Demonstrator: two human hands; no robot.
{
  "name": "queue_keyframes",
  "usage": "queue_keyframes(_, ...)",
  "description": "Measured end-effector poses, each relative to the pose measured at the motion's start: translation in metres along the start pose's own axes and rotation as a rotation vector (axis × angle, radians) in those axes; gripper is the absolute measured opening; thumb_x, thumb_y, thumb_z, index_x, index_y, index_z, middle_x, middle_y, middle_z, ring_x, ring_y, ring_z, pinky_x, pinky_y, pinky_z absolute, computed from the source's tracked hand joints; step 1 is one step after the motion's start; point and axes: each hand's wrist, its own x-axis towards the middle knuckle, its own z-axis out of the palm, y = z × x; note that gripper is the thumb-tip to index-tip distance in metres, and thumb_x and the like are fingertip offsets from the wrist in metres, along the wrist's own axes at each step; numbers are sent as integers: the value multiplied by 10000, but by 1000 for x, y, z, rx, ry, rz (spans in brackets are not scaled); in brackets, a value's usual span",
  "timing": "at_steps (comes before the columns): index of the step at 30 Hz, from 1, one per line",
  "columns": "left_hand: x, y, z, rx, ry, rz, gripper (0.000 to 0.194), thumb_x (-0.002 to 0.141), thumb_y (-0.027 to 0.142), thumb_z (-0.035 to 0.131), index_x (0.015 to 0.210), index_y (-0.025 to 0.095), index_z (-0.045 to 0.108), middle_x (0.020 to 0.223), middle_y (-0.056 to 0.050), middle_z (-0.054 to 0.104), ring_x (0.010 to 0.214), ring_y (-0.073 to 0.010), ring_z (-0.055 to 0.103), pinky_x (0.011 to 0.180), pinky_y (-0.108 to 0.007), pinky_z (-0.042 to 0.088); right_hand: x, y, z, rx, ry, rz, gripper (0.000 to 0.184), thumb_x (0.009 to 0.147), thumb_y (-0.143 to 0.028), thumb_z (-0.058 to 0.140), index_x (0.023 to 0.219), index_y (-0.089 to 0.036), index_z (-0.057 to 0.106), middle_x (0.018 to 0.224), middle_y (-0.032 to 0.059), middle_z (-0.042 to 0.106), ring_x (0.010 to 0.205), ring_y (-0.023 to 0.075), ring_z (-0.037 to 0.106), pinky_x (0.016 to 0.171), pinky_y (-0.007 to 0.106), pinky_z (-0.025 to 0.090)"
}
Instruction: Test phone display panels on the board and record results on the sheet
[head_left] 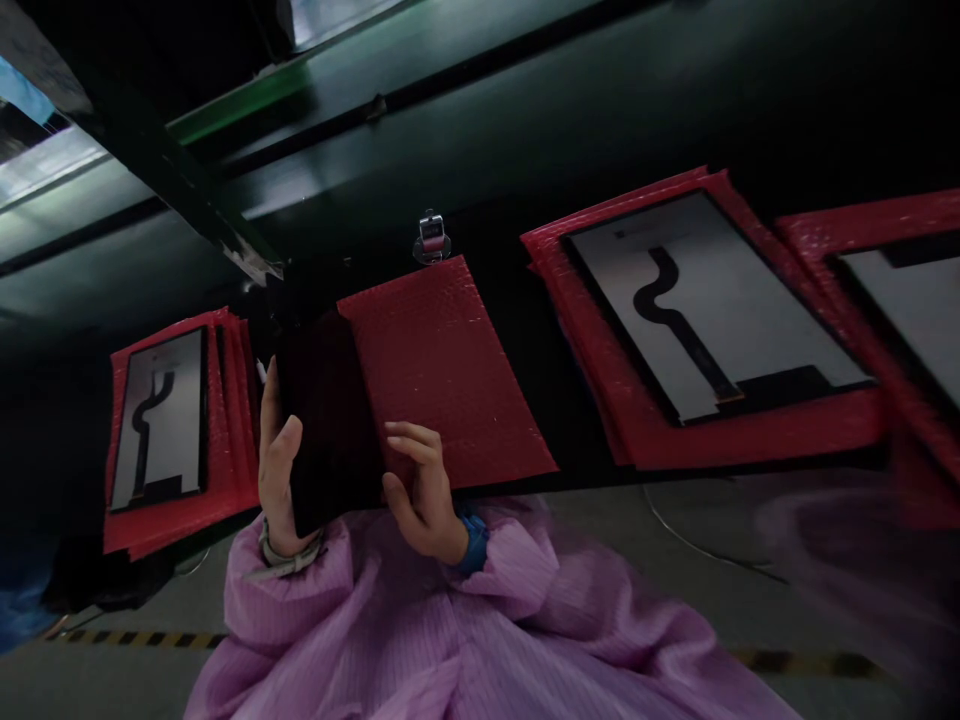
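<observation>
A dark, black-faced display panel (330, 420) is held tilted between my two hands. My left hand (281, 475) grips its left edge, with the thumb near the face and the index finger stretched up along the side. At the lower right edge, the thumb and fingertips of my right hand (425, 495) are curled against the panel. Just right of the panel lies a red bubble-wrap sheet (457, 380) on the black table, partly behind my right hand. Where the panel's lower edge ends is hard to make out in the dark.
On the left, a grey-backed display panel (169, 420) with a black ribbon cable tops red bubble-wrap sheets (238, 400). A larger such panel (750, 300) lies on red sheets at right, another (915, 300) beyond. A metal tally counter (432, 235) stands behind; a green post (180, 180) rises left.
</observation>
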Motion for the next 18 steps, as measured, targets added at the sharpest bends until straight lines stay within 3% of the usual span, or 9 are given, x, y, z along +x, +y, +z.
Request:
queue_keyframes(4, 0, -1, 0, -36, -21, -2, 495, 950, 420, 556, 1444, 396, 562, 1600, 79, 439, 1557, -231, 263, 1303, -425, 189, 0, 0, 0, 13, -3, -3, 428, 937, -172, 477, 1351, -271, 430, 1302, 111, 571, 1221, 256, 555, 999, 512, 514)
queue_keyframes(18, -1, -3, -2, -47, -20, 0, 520, 950, 430, 564, 1466, 366, 543, 1615, 84, 417, 1565, -221, 237, 1302, -384, 176, 4, -1, 0, 40, 13, -18, 412, 934, -140, 479, 1323, -275, 461, 1264, 97, 580, 1170, 238, 563, 967, 471, 523)
